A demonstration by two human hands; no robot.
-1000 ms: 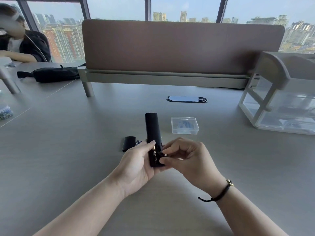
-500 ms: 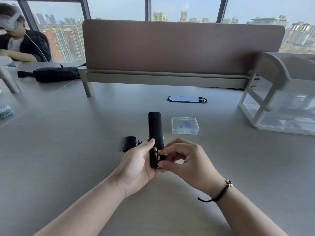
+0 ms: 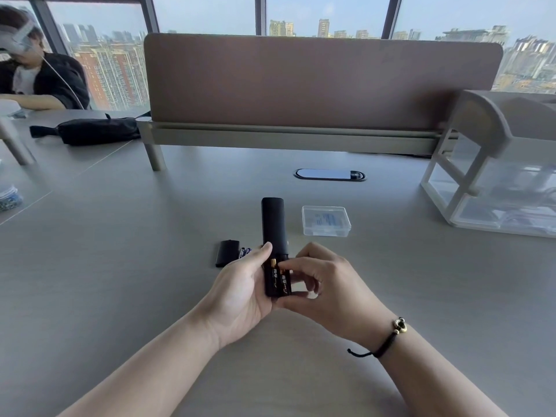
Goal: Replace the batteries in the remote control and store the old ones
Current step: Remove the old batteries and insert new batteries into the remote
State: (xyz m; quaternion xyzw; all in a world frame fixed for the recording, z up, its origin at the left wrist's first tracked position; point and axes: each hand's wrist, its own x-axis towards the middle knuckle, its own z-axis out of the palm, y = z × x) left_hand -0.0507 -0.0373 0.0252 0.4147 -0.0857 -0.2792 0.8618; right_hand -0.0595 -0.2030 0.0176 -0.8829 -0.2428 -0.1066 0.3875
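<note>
A black remote control (image 3: 273, 224) is held back side up above the desk, its battery bay uncovered at the near end. My left hand (image 3: 240, 290) cradles its lower part from the left. Two black-and-gold batteries (image 3: 278, 279) lie side by side in the bay. My right hand (image 3: 325, 284) pinches the right battery between thumb and forefinger. The black battery cover (image 3: 226, 253) lies on the desk to the left, with purple batteries (image 3: 245, 251) beside it, partly hidden by my left thumb. A clear plastic box (image 3: 326, 221) sits to the right of the remote.
A brown divider panel (image 3: 322, 82) spans the back of the grey desk (image 3: 120, 281). A white drawer organiser (image 3: 487, 176) stands at the right. A cable grommet (image 3: 330, 174) lies behind the remote. A black pouch (image 3: 96, 130) and a seated person (image 3: 39, 79) are at far left.
The second black-and-gold battery has gone down into the bay beside the first. My right fingers have shifted along it, and the remote has moved slightly to the right.
</note>
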